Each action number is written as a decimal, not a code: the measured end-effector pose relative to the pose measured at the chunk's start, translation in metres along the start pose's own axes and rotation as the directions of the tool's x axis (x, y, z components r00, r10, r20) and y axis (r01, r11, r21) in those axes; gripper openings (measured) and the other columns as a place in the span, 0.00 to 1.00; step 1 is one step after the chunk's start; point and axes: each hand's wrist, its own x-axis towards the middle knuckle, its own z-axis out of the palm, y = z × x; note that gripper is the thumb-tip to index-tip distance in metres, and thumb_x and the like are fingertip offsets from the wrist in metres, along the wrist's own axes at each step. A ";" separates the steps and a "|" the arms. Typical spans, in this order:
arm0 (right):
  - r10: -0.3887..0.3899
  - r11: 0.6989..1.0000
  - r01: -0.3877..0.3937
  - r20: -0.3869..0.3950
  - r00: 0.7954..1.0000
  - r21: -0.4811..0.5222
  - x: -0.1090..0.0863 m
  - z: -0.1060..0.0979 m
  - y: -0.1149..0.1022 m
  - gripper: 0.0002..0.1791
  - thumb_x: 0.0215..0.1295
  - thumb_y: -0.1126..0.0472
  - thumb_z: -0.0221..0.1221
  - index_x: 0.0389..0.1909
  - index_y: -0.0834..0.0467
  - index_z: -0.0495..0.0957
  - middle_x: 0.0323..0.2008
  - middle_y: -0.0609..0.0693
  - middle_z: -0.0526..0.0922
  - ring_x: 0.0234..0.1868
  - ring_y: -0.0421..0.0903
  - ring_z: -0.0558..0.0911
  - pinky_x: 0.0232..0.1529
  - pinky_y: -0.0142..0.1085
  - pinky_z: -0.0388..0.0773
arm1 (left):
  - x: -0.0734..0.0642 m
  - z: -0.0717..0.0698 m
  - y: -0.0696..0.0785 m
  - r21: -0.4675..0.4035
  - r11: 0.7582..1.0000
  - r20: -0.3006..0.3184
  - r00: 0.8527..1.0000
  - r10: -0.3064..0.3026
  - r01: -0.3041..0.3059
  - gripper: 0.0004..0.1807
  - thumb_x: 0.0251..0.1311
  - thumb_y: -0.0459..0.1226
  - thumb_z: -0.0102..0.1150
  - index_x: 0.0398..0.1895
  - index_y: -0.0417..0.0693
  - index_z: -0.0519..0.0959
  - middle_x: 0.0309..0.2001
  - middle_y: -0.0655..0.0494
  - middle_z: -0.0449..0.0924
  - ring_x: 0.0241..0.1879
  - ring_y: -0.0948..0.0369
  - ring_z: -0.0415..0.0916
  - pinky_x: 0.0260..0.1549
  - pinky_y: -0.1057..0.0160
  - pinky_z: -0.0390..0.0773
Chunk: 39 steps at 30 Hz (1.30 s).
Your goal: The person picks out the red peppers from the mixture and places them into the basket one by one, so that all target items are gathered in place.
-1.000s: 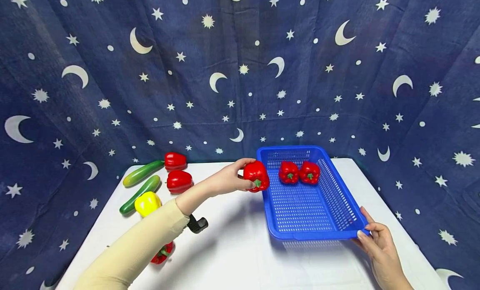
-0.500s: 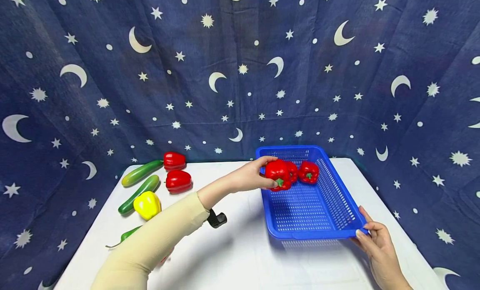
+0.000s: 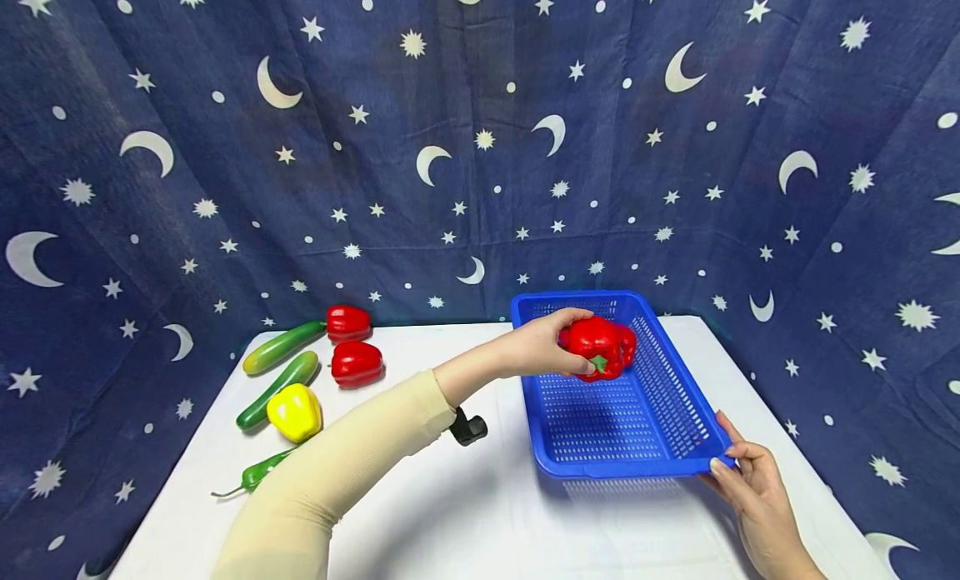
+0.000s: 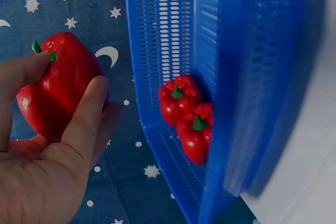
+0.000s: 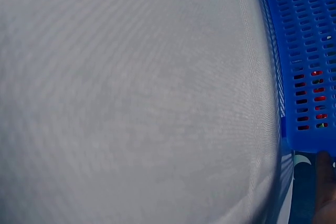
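My left hand (image 3: 551, 344) grips a red bell pepper (image 3: 597, 342) over the far half of a blue plastic basket (image 3: 637, 469). In the left wrist view, its fingers and thumb are around the held red bell pepper (image 4: 65, 87), near the green stem. Two other red bell peppers (image 4: 178, 100) lie side by side in the basket; the head view shows them mostly hidden behind the held one. My right hand (image 3: 765, 497) pinches the basket's near right corner between thumb and fingers. The right wrist view catches the slotted basket wall (image 5: 310, 51) and a dark part of a finger (image 5: 325, 182).
On the left of the white table (image 3: 450, 513) lie two red bell peppers (image 3: 356, 363), two cucumbers (image 3: 279, 388), a yellow bell pepper (image 3: 295, 412) and a green chili pepper (image 3: 262, 472). A star-and-moon curtain (image 3: 480, 188) hangs behind. My left sleeve (image 3: 337, 480) covers part of the table.
The left hand has carried the red bell pepper rightward, from the basket's left rim to over the peppers inside. The green chili pepper has come into view beside the sleeve. My right hand stays put.
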 end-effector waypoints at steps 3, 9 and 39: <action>0.017 0.999 -0.017 -0.009 1.000 -0.032 -0.001 0.000 -0.001 0.14 0.77 0.77 0.45 0.54 0.57 0.62 0.79 0.50 0.54 0.69 0.37 0.70 0.53 0.30 0.80 | 0.006 0.005 0.007 -0.058 0.998 0.023 1.000 0.002 -0.001 0.46 0.54 0.34 0.75 0.76 0.53 0.64 0.56 0.55 0.73 0.48 0.59 0.78 0.38 0.63 0.86; 0.018 0.999 -0.018 -0.006 1.000 -0.031 0.000 0.000 -0.001 0.13 0.77 0.77 0.45 0.54 0.58 0.62 0.80 0.51 0.54 0.68 0.36 0.71 0.54 0.30 0.80 | 0.016 0.017 0.017 -0.098 0.995 0.072 0.997 0.028 -0.020 0.45 0.55 0.30 0.71 0.77 0.51 0.63 0.54 0.56 0.73 0.47 0.60 0.77 0.38 0.64 0.85; 0.006 1.000 -0.007 -0.019 1.000 -0.017 -0.001 -0.001 0.000 0.14 0.76 0.78 0.44 0.53 0.59 0.63 0.77 0.47 0.58 0.68 0.36 0.71 0.54 0.31 0.80 | 0.086 0.073 0.009 0.491 0.868 0.075 0.989 -0.129 0.076 0.43 0.53 0.40 0.79 0.73 0.53 0.70 0.60 0.58 0.76 0.52 0.64 0.73 0.40 0.73 0.80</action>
